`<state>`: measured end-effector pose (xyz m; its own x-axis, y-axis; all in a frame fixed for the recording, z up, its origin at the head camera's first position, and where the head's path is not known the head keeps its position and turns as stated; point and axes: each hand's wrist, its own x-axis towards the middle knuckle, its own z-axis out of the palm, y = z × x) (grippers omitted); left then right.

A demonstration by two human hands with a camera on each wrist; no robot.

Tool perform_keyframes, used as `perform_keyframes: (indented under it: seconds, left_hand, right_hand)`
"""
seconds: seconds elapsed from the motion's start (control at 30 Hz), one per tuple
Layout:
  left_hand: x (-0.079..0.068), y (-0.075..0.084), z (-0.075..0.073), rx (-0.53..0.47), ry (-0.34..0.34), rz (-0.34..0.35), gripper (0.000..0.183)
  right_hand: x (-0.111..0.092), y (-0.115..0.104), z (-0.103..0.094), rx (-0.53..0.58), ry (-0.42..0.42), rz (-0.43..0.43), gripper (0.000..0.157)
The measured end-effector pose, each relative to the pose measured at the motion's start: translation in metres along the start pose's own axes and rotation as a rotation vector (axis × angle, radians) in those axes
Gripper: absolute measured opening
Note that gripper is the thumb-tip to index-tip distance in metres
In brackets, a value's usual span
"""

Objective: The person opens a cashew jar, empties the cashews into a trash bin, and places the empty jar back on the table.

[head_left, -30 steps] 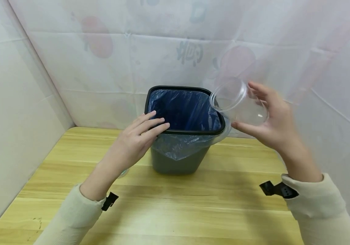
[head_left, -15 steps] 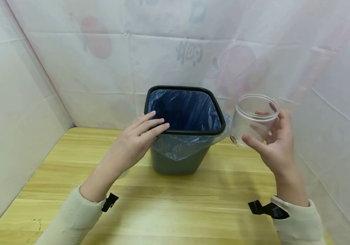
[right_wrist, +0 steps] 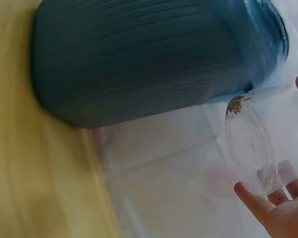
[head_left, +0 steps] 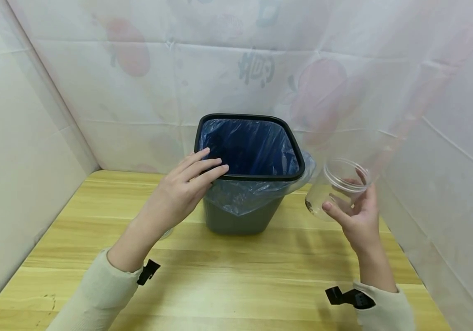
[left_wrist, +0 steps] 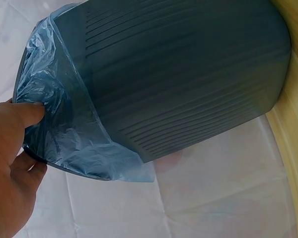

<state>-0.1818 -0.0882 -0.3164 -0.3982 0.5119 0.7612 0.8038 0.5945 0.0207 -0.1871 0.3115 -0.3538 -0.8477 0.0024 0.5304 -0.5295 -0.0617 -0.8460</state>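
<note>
My left hand grips the near left part of the black rim of a grey trash can, fingers over the inside. In the left wrist view its thumb presses the blue plastic bag against the outer wall. On the right, my right hand holds a clear, wide-mouthed plastic jar, uncapped and slightly tilted, above the table beside the can. Brown residue clings to the edge of the jar's base in the right wrist view.
The can stands upright on a wooden table, near its back edge. A clear round object shows partly behind my left wrist. White printed cloth walls the table in at the back and both sides.
My right hand has drawn the jar away from the can's rim, turned it from tipped to nearly upright, and lowered it on the right. The left hand has stayed on the rim.
</note>
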Motion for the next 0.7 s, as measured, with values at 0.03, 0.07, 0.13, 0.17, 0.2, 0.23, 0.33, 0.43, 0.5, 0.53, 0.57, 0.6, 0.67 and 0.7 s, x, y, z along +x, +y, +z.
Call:
perform_keyframes:
  seconds: [0.03, 0.07, 0.13, 0.17, 0.2, 0.23, 0.33, 0.43, 0.5, 0.53, 0.57, 0.6, 0.67, 0.7]
  left_hand:
    - [0.000, 0.000, 0.000, 0.000, 0.001, 0.000, 0.050]
    - [0.000, 0.000, 0.000, -0.001, 0.002, 0.000, 0.050]
    - [0.000, 0.000, 0.000, -0.002, 0.002, -0.001, 0.050]
    - [0.000, 0.001, 0.000, -0.004, 0.003, -0.001, 0.050]
    - [0.000, 0.001, 0.000, -0.005, 0.004, -0.001, 0.049]
    - [0.000, 0.001, 0.000, -0.005, 0.004, -0.001, 0.049]
    - [0.000, 0.001, 0.000, -0.003, 0.004, -0.003, 0.049]
    - [0.000, 0.001, 0.000, -0.001, 0.005, -0.004, 0.049]
    - [0.000, 0.001, 0.000, -0.001, 0.005, -0.005, 0.049]
    - [0.000, 0.001, 0.000, -0.001, 0.006, -0.005, 0.049]
    - [0.000, 0.001, 0.000, -0.001, 0.006, -0.005, 0.049]
    - [0.000, 0.001, 0.000, 0.000, 0.006, -0.006, 0.049]
    - [0.000, 0.001, 0.000, 0.001, 0.005, -0.005, 0.049]
    - [0.000, 0.001, 0.000, 0.002, 0.006, -0.005, 0.048]
  right_hand:
    - [-0.002, 0.004, -0.001, 0.004, 0.006, 0.020, 0.097]
    - [-0.005, 0.008, -0.002, 0.004, 0.011, 0.038, 0.097]
    - [-0.009, 0.015, -0.005, -0.020, 0.023, 0.078, 0.096]
    - [-0.011, 0.019, -0.006, -0.033, 0.029, 0.096, 0.096]
    - [-0.013, 0.023, -0.007, -0.050, 0.031, 0.116, 0.096]
    - [-0.014, 0.026, -0.008, -0.069, 0.032, 0.134, 0.095]
    - [-0.020, 0.036, -0.012, -0.142, 0.012, 0.195, 0.095]
    - [-0.023, 0.045, -0.015, -0.225, -0.019, 0.243, 0.096]
    - [-0.025, 0.050, -0.017, -0.273, -0.036, 0.262, 0.097]
    - [-0.026, 0.053, -0.018, -0.298, -0.041, 0.270, 0.098]
    - [-0.027, 0.055, -0.019, -0.326, -0.048, 0.280, 0.098]
    - [-0.027, 0.057, -0.020, -0.351, -0.056, 0.289, 0.099]
    - [-0.028, 0.061, -0.022, -0.398, -0.069, 0.313, 0.100]
    - [-0.028, 0.062, -0.023, -0.417, -0.078, 0.330, 0.100]
